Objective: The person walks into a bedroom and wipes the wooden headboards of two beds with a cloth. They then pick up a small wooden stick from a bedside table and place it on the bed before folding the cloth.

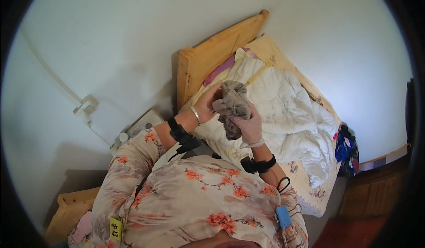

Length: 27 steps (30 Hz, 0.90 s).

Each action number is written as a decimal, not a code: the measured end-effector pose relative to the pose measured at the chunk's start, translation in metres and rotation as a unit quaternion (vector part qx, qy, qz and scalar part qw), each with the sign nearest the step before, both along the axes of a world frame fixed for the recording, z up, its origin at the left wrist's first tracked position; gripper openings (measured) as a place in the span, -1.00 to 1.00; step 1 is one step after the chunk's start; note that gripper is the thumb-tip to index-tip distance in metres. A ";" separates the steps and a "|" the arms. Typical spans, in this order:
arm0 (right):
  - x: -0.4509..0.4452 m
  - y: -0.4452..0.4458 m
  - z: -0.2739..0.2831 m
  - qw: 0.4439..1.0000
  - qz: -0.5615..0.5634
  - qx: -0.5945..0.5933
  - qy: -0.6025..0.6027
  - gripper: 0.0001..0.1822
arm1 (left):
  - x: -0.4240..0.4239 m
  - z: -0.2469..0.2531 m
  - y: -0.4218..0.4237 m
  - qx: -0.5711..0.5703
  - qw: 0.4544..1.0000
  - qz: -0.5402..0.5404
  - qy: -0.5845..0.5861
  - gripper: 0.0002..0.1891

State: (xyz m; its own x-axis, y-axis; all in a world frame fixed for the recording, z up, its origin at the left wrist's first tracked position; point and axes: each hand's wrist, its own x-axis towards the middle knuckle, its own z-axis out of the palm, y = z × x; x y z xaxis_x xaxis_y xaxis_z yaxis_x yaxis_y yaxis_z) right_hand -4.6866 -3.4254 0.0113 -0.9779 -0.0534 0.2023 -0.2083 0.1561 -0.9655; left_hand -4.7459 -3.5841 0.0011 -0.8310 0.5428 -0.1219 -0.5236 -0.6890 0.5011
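Note:
A bunched grey-brown cloth [234, 102], fuzzy and creased, is held up in front of me over the bed. My right hand [250, 125], in a thin translucent glove, grips its right side, and a darker end hangs below the fingers. On the other side, my left hand [206, 104], bare and with a silver bangle [196, 115] at the wrist, is against the cloth's left edge. Part of those fingers is hidden by the cloth, so its grip cannot be made out.
Below my hands is a bed with a wooden headboard [215, 42] and a rumpled white quilt [282, 105]. A yellow strip [259, 72] lies across the quilt. At left are a cluttered bedside surface [141, 122] and a wall socket [85, 105]. Dark clothing or bags [347, 150] hang at the bed's far right corner.

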 end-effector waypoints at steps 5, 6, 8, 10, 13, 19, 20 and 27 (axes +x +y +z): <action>0.007 -0.025 -0.004 0.988 0.114 0.098 0.027 -0.34 | -0.031 -0.023 -0.024 0.044 0.995 -0.068 0.062 -0.55; 0.008 -0.028 -0.005 0.992 0.106 0.070 0.002 -0.35 | -0.029 -0.017 -0.021 0.005 0.998 -0.041 0.056 -0.56; 0.004 -0.023 -0.010 0.990 0.120 0.076 0.009 -0.34 | -0.027 -0.009 -0.019 -0.033 0.998 -0.017 0.052 -0.63; 0.002 -0.019 -0.011 0.987 0.128 0.091 0.015 -0.34 | -0.024 -0.001 -0.020 -0.059 0.994 -0.014 0.091 -0.65; -0.004 -0.013 -0.007 0.979 0.147 0.144 0.013 -0.36 | -0.032 -0.008 -0.025 -0.077 0.990 0.021 0.114 -0.68; 0.021 0.015 -0.047 0.938 0.124 0.227 -0.231 -0.42 | -0.052 -0.018 -0.082 -0.195 0.949 0.157 0.191 -0.70; 0.032 0.032 -0.063 0.934 0.109 0.201 -0.275 -0.43 | -0.055 -0.025 -0.098 -0.268 0.928 0.145 0.217 -0.71; 0.103 0.088 -0.090 0.909 -0.038 -0.200 -0.364 -0.61 | 0.017 -0.143 -0.179 -0.539 0.821 0.122 0.141 -0.70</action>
